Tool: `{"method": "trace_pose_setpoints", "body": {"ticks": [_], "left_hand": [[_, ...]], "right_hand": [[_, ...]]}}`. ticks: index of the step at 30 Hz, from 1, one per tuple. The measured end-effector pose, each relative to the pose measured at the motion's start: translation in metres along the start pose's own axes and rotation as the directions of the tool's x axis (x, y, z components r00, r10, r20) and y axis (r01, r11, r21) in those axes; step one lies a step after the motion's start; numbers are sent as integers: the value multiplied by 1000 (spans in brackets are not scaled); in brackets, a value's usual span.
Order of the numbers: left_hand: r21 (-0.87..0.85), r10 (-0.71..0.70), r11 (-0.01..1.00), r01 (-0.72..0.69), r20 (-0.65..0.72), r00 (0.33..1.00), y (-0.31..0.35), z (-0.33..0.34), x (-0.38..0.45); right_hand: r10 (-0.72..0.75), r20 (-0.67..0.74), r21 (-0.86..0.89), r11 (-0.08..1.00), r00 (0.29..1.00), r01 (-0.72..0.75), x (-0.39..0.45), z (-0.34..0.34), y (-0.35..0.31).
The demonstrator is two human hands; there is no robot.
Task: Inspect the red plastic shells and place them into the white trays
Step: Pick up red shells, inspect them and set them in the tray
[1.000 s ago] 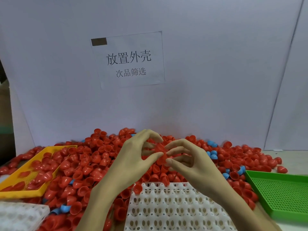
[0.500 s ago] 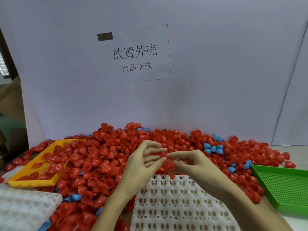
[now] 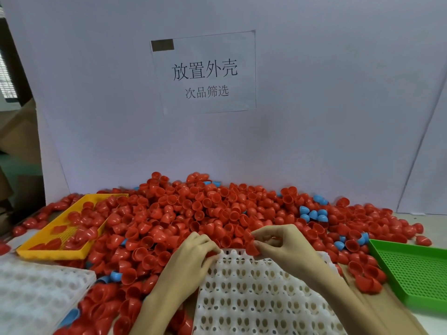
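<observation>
Both hands have dropped to white tray (image 3: 254,298) far edge: right hand (image 3: 287,245) pinches red shell (image 3: 251,247), left hand (image 3: 193,257) grips another; inspection done, seating next.

Two bare forearms come up from the bottom of the view, and nothing is worn on either one: no sleeve, cuff, glove, watch or band anywhere from the lower edge up to the wrists. The slim bare left hand (image 3: 193,253) has long fingers, its knuckles showing as a ridge along the back. The slim bare right hand (image 3: 287,245) is the same build, with tendons faintly raised behind its knuckles. No rings on any finger I can see. The nails are too small and blurred to judge.
</observation>
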State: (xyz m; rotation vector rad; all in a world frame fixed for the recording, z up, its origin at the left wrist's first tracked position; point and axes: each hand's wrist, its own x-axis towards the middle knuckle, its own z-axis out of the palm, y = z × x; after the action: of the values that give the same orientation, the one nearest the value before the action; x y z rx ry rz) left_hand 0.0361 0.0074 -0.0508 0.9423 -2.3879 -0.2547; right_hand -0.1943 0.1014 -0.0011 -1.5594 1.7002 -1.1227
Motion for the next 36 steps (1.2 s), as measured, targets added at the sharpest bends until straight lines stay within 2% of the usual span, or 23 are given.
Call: {"method": "trace_pose_setpoints", "body": {"ticks": [5,8,12,15,17,23,26,36], "left_hand": [[89,-49,994,56,-77,996,-24,-3,-2],[100,-94,990,103,-95,991,-35,-3,-5],[60,-38,997,46,-116,993,-30,-2,-5],[95,46,995,-41,-47,998,-29,-1,-6],[168,37,985,-36,-4,999,-30,2,-6],[373,-148,914,161,-63,987,-43,14,-5],[434,-159,881,187,-99,982,-44,17,-3],[360,-170,913,191,-89,981,-44,11,-1]], "right_hand": [[-106,7,-252,962,994,105,0,14,-4],[-158,62,-374,912,986,169,7,27,-12],[-207,138,-477,843,969,248,25,47,-20],[-206,140,-497,832,968,249,37,55,-18],[-196,142,-496,834,970,242,41,59,-14],[-214,158,-494,828,964,265,48,70,-4],[-252,193,-504,804,948,316,53,77,-6],[-286,209,-564,746,935,355,59,87,5]]}}
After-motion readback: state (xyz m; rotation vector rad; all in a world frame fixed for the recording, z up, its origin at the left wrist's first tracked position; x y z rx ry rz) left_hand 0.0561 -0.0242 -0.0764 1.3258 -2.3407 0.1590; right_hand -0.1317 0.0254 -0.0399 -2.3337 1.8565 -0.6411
